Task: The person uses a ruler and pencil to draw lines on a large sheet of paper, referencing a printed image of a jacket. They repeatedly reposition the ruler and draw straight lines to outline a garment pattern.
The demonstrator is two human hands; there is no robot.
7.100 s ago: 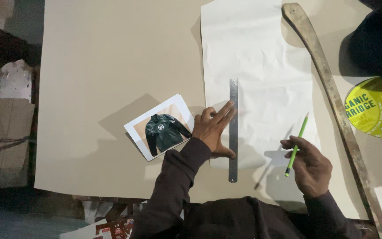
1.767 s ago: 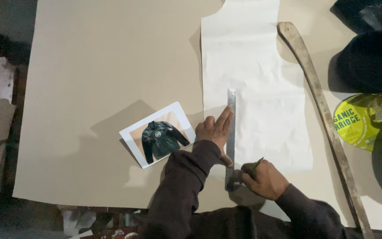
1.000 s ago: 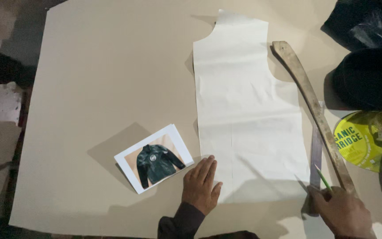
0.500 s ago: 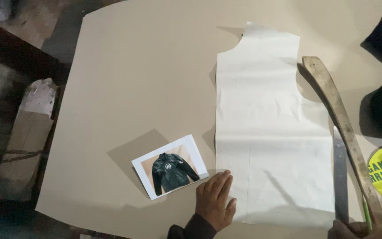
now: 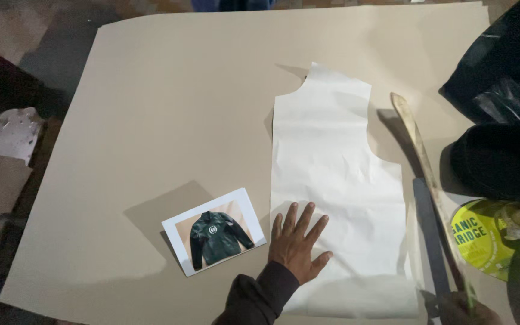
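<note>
Your left hand (image 5: 298, 244) lies flat with fingers spread on the white paper pattern (image 5: 338, 192), beside the jacket photo (image 5: 215, 239), and a round yellow-green package (image 5: 482, 241) sits far right.

We see our left hand (image 5: 298, 245) bare, with no glove, ring or watch on it. A dark sleeve (image 5: 259, 298) covers the left arm as far as the wrist; the cloth looks thick and soft, it bunches into a few folds near the cuff, and it carries no pattern or marking that we can make out. Of our right hand (image 5: 461, 308) only a small bare part shows at the bottom edge.
</note>
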